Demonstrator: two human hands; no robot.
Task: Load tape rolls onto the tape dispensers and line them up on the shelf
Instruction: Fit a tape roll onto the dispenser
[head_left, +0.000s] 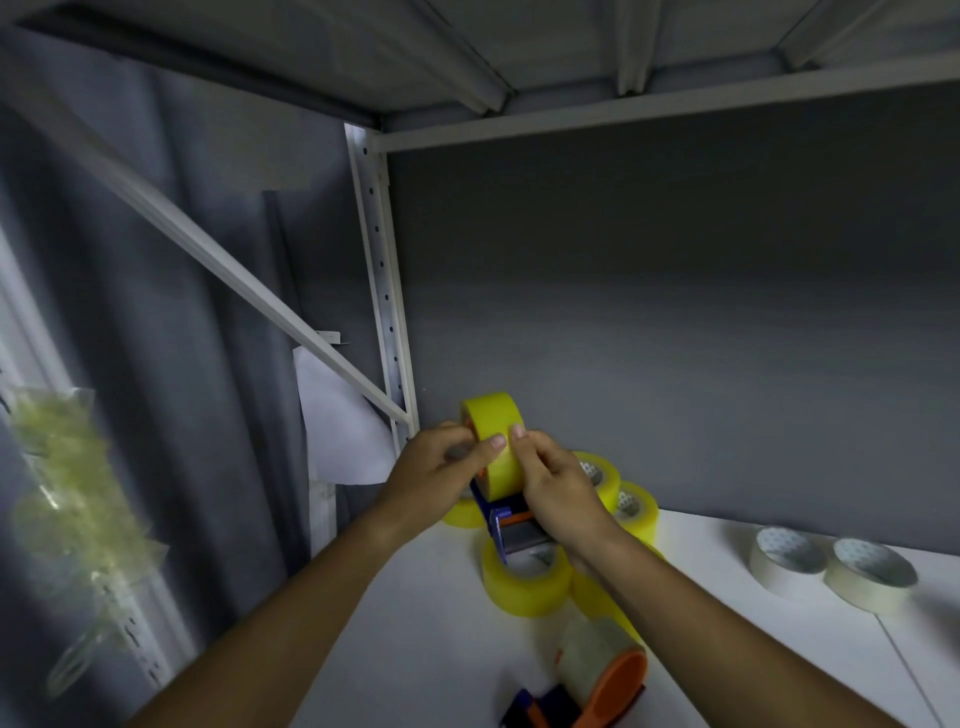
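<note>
Six yellow rolls are showing around 6 o'clock, two white rolls are sitting at 4 o'clock, and two dispensers are lying near 6.

A white shelf is seen, backed by a grey panel. Yellow tape rolls are clustered on it near the left rear corner, some partly hidden. Two white tape rolls are laid flat side by side, touching, to the right, well apart from the yellow ones. An orange-handled tape dispenser, loaded with a pale roll, is lying at the front edge.
</note>
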